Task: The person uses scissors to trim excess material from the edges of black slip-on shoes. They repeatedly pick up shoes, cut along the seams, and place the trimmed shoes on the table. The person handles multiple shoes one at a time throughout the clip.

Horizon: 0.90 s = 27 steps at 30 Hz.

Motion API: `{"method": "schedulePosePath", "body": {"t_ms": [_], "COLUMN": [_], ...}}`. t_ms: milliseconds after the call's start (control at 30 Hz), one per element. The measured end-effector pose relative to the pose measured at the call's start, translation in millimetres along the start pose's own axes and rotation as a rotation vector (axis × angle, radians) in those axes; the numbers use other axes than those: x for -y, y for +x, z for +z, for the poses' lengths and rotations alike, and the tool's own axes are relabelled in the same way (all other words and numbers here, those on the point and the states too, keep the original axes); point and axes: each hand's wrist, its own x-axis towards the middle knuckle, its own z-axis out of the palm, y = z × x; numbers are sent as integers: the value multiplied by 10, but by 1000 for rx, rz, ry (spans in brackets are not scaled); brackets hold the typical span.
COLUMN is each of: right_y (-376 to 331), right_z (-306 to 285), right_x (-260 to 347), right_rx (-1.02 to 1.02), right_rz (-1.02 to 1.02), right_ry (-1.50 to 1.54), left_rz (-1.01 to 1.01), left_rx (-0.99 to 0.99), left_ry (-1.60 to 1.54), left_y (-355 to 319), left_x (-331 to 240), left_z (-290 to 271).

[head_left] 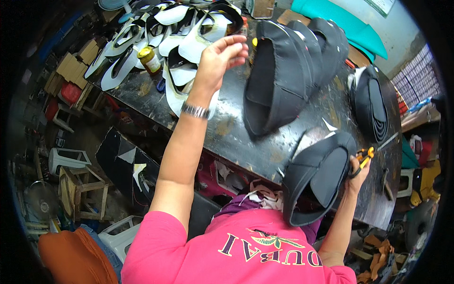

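My right hand (358, 174) is clenched around the orange handles of a small pair of scissors (363, 158), fingers wrapped tight. Just inboard of those fingers, touching the hand, sits a black fabric shoe upper (316, 175), its opening facing me and its lower edge hanging over the near edge of the black workbench (227, 132). I can't tell whether the fingers also pinch the fabric.

My left hand (218, 59) is raised, fingers loosely curled and grasping nothing, thumb near the fingertips. A metal watch band (195, 111) sits on that wrist. Directly below and beyond the left fingers lies a spread of white-and-black cut upper pieces (182, 28). A yellow-lidded jar (150, 60) stands left of them.

Right of the left fingers, a row of stacked black uppers (283, 71) stands on the bench. Another black stack (371, 109) lies beyond the right fingers. Pink shirt (236, 246) at the bottom; wooden stool (82, 191) on the floor, well left.
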Motion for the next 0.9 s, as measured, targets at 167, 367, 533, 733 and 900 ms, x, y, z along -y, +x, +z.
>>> {"method": "schedulePosePath", "body": {"t_ms": [167,367,533,733,900], "right_y": [-109,-113,-128,-137,-125], "right_z": [70,36,66,78,109], "right_x": [-121,-81,-57,-47,-58], "right_rx": [27,38,32,17,-7], "right_rz": [-146,-117,-96,-87,-110], "right_ry": [-162,-254,-270,-247,-244], "left_rz": [-100,-75,66,406,418], "left_rx": [-121,6,372,-18,-292], "left_ry": [180,359,383,522,524], "left_y": [951,1345,1473,1227,1185], "left_x": [641,1123,1271,1460,937], "left_z": [-186,-201,-326,-239,-287]}}
